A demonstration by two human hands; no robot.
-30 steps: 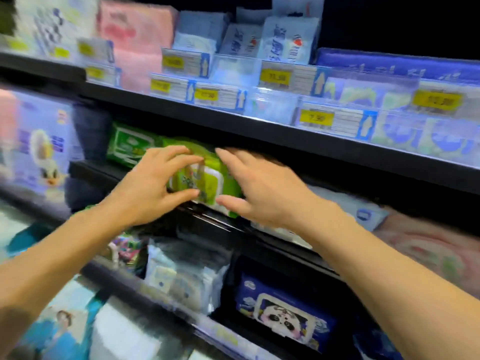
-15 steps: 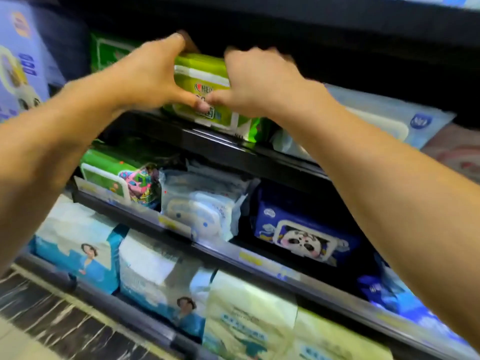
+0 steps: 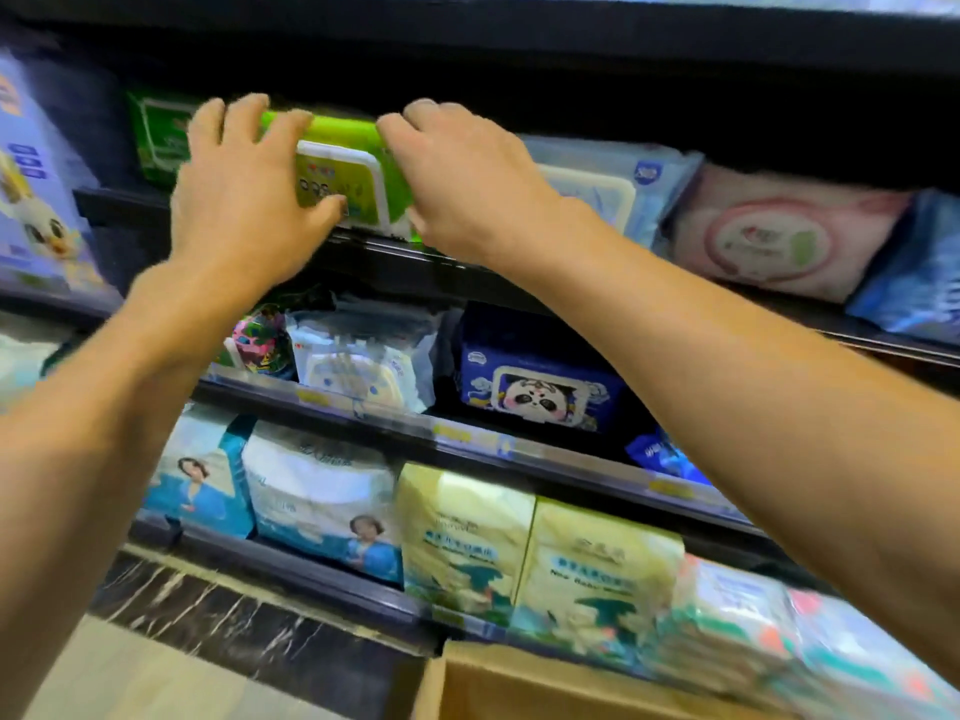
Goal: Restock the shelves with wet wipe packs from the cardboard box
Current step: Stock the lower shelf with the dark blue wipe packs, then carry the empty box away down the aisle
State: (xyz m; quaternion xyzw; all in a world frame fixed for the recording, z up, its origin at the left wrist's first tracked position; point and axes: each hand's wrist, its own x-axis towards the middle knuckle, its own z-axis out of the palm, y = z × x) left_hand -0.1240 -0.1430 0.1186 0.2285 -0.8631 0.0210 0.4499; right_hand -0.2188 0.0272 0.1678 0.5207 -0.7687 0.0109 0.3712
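A green wet wipe pack [image 3: 343, 174] with a white-rimmed lid stands at the front edge of the upper black shelf [image 3: 374, 252]. My left hand [image 3: 244, 189] lies on its left side, fingers spread and fairly straight over the top and thumb touching the lid front. At the pack's upper right corner my right hand [image 3: 462, 184] grips it with bent fingers, the thumb hidden. Another green pack [image 3: 156, 132] stands behind to the left. A corner of the open cardboard box [image 3: 519, 683] shows at the bottom edge; its contents are out of view.
White-blue wipe packs [image 3: 597, 189] and a pink pack [image 3: 769, 236] sit right of the green one. The shelf below holds a white pack [image 3: 358, 361] and a blue panda pack [image 3: 540, 387]. Large tissue bundles [image 3: 587, 558] fill the bottom shelf above the floor [image 3: 156, 678].
The view has tilted down from the price-tag shelf to the lower shelves and box. My left hand's fingers have spread over the green pack, and the pack now stands more upright on the shelf.
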